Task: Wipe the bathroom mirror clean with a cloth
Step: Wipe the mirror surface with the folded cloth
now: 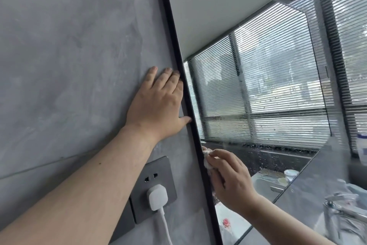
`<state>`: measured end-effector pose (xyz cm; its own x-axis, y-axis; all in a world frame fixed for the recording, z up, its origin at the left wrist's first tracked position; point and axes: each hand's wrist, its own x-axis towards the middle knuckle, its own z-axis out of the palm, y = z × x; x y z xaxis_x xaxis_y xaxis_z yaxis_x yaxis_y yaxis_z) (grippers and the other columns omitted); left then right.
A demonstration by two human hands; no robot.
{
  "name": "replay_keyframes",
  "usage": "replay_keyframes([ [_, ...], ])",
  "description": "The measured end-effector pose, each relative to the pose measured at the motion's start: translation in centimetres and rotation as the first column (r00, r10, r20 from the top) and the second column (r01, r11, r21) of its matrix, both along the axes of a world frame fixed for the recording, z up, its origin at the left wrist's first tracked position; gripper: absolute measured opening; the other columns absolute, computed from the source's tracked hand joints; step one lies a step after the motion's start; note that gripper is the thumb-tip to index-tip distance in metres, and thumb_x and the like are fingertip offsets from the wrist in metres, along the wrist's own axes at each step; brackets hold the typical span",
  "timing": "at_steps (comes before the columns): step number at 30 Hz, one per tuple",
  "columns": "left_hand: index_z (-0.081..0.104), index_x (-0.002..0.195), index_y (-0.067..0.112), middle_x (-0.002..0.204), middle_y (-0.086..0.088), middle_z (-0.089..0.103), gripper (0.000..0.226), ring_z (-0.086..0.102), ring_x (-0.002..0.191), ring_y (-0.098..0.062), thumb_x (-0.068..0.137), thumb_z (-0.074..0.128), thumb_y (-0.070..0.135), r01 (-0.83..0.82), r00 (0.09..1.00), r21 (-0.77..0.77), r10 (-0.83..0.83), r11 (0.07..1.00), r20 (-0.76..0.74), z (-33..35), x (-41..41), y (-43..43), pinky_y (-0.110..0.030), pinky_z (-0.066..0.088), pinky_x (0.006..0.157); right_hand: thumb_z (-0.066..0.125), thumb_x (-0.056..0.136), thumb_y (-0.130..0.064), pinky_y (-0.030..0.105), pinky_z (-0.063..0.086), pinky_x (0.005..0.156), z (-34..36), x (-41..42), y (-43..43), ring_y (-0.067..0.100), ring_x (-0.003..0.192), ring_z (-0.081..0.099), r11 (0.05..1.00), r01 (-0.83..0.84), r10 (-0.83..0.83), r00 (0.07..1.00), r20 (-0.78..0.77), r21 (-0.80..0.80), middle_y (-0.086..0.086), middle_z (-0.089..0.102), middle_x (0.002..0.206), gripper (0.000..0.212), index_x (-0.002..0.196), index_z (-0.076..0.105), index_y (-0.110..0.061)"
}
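Mirror (258, 89) in a thin black frame (178, 62), mounted on a grey wall (69, 46). Left of the frame: left hand (158, 103) flat on the wall, fingers spread, thumb touching the frame edge. Just right of the frame, low down: right hand (228, 181) pressing a bunched white cloth (206, 160) to the glass. Reflected in the mirror: slatted blinds, with droplets and smears across the lower glass. Below the left hand, left of the frame: grey socket (153, 177) with a white plug (157, 196) and cable.

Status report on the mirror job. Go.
Left hand flat on wall beside mirror frame. Right hand presses white cloth on mirror, lower left edge. Nothing in the way.
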<state>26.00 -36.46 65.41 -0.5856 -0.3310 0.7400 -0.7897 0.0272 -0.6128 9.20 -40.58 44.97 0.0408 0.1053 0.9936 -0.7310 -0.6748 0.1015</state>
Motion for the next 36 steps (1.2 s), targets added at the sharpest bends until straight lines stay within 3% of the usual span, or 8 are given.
replay_keyframes([
  [3, 0.036, 0.150, 0.008, 0.159, -0.009, 0.031, 0.099, 0.022, 0.150, -0.025, 0.079, 0.047, 0.077, 0.008, 1.000, -0.012, -0.008, 1.000, 0.002, 0.0, 0.1, -0.2, -0.050, 0.007, 0.123, 0.054, 0.096, -0.014, 0.034, 0.055, 0.085, 1.5, -1.5, -1.3, 0.021, 0.098, 0.065, 0.999, 0.041, -0.042, 0.997, 0.066, 0.017, 0.002, 0.065, 0.116, 0.018, 0.110, 0.065, -0.016],
  [6, 0.035, 0.150, 0.007, 0.159, -0.010, 0.031, 0.100, 0.022, 0.150, -0.025, 0.079, 0.046, 0.077, 0.014, 1.000, -0.013, -0.014, 1.000, 0.004, 0.2, 0.1, -0.3, -0.050, 0.006, 0.123, 0.061, 0.096, -0.014, 0.046, 0.058, 0.077, 3.6, -3.7, -2.6, 0.023, 0.095, 0.065, 0.986, 0.008, -0.063, 0.944, 0.323, 0.167, 0.000, 0.068, 0.114, 0.018, 0.108, 0.074, -0.011],
  [11, 0.035, 0.149, 0.007, 0.159, -0.010, 0.032, 0.100, 0.021, 0.150, -0.025, 0.079, 0.047, 0.077, 0.023, 1.000, -0.014, -0.023, 1.000, -0.007, 0.0, 0.1, -0.5, -0.050, 0.007, 0.123, 0.063, 0.095, -0.010, 0.037, 0.056, 0.082, 4.4, -3.8, -2.2, 0.008, 0.094, 0.058, 0.972, -0.038, -0.079, 0.873, 0.480, 0.230, -0.011, 0.058, 0.111, 0.020, 0.112, 0.074, -0.009],
  [15, 0.037, 0.149, 0.007, 0.158, -0.010, 0.033, 0.100, 0.023, 0.149, -0.025, 0.078, 0.048, 0.076, 0.027, 1.000, -0.022, -0.028, 0.999, -0.010, 0.0, 0.0, -0.4, -0.050, 0.007, 0.123, 0.062, 0.096, -0.014, 0.033, 0.055, 0.084, 2.3, -1.9, -1.3, 0.013, 0.097, 0.060, 0.972, -0.075, -0.028, 0.903, 0.430, 0.222, -0.008, 0.059, 0.112, 0.019, 0.109, 0.075, -0.009],
  [23, 0.038, 0.148, 0.006, 0.157, -0.011, 0.036, 0.101, 0.026, 0.148, -0.026, 0.076, 0.052, 0.076, 0.033, 0.999, -0.031, -0.033, 0.999, -0.016, -0.1, 0.1, -0.4, -0.050, 0.010, 0.122, 0.046, 0.099, -0.016, 0.015, 0.040, 0.098, -6.4, -1.0, 0.3, 0.016, 0.102, 0.056, 0.989, 0.052, -0.053, 0.999, -0.001, 0.142, -0.001, 0.051, 0.121, 0.016, 0.112, 0.056, -0.016],
  [25, 0.039, 0.147, 0.005, 0.156, -0.011, 0.037, 0.100, 0.027, 0.148, -0.026, 0.076, 0.053, 0.075, 0.029, 0.999, -0.027, -0.029, 0.999, -0.012, -0.1, 0.1, -0.2, -0.050, 0.010, 0.122, 0.049, 0.096, -0.013, 0.020, 0.045, 0.094, -6.6, -1.2, 0.6, 0.016, 0.101, 0.056, 0.987, 0.056, -0.051, 0.998, -0.037, 0.148, -0.001, 0.051, 0.121, 0.017, 0.112, 0.056, -0.015],
  [32, 0.041, 0.146, 0.005, 0.156, -0.013, 0.037, 0.097, 0.027, 0.148, -0.029, 0.078, 0.053, 0.073, 0.016, 1.000, -0.012, -0.016, 1.000, 0.008, -0.7, 0.0, 0.2, -0.052, 0.009, 0.122, 0.055, 0.092, -0.012, 0.045, 0.058, 0.077, 0.3, -0.9, 0.2, 0.028, 0.095, 0.066, 0.989, 0.018, -0.033, 0.994, 0.100, 0.148, 0.005, 0.060, 0.118, 0.022, 0.111, 0.065, -0.012],
  [36, 0.032, 0.150, 0.004, 0.160, -0.014, 0.029, 0.108, 0.020, 0.150, -0.028, 0.075, 0.047, 0.081, -0.018, 1.000, 0.017, 0.018, 1.000, 0.024, -1.1, -0.1, 0.3, -0.053, 0.007, 0.122, 0.058, 0.091, -0.012, 0.035, 0.056, 0.079, 5.7, 0.1, 0.7, 0.023, 0.094, 0.065, 0.988, 0.029, -0.054, 0.985, 0.162, 0.152, 0.008, 0.065, 0.111, 0.022, 0.105, 0.073, -0.003],
])
